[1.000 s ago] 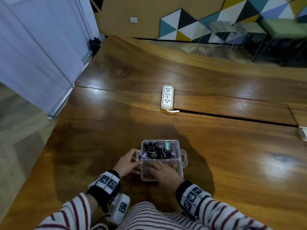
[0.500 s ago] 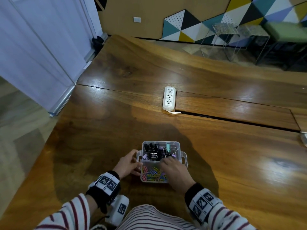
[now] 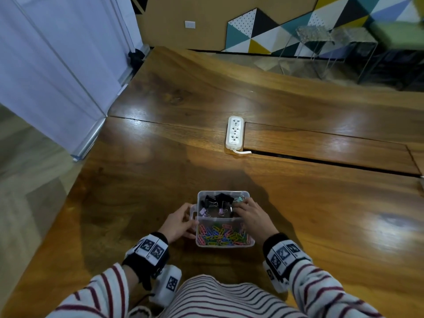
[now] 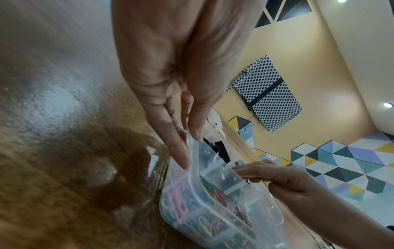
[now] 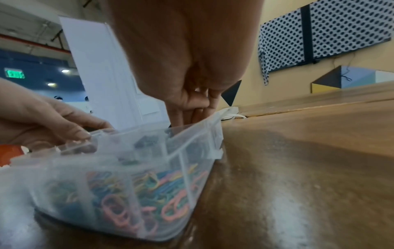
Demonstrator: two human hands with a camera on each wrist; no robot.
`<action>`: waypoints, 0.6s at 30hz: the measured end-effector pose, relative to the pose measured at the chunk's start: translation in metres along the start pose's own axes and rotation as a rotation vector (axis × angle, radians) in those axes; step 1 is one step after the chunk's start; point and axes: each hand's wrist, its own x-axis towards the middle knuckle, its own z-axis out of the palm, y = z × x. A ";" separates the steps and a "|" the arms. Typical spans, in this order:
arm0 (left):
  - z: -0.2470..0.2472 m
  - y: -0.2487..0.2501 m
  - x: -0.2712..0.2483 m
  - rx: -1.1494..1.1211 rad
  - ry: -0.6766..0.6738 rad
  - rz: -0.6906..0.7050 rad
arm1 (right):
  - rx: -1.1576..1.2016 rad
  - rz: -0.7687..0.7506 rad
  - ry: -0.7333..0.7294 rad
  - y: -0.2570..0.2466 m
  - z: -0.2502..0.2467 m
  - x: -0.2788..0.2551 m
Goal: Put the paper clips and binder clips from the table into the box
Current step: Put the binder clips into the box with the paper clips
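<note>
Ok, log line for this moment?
left hand: pinches clear plastic box; right hand: in far compartment, black binder clips, grasp unclear; coloured paper clips: near compartment

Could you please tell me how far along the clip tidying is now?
Nearly done, it seems. Coloured paper clips lie in the near compartment of the box, binder clips in the far one. The left hand pinches the box's left rim; the right hand reaches its fingers into the far compartment, whether holding a clip I cannot tell. No loose clips show on the table.

white power strip (image 3: 234, 133) lying flat, geometric wall panels (image 3: 252, 35), wall outlet (image 3: 190, 24), white partition (image 3: 57, 65)
</note>
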 end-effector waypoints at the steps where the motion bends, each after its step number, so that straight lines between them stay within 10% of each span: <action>1: 0.000 0.000 0.000 -0.001 0.000 0.000 | 0.033 -0.014 0.020 0.001 0.001 -0.001; 6: 0.000 -0.001 0.001 0.004 0.001 -0.008 | 0.137 0.106 0.269 0.004 0.003 -0.006; 13: 0.000 0.001 0.002 0.006 -0.001 -0.013 | 0.101 0.030 0.040 -0.029 0.009 -0.005; 18: -0.001 0.001 0.002 -0.008 -0.003 -0.010 | 0.174 -0.017 0.174 -0.014 0.008 -0.018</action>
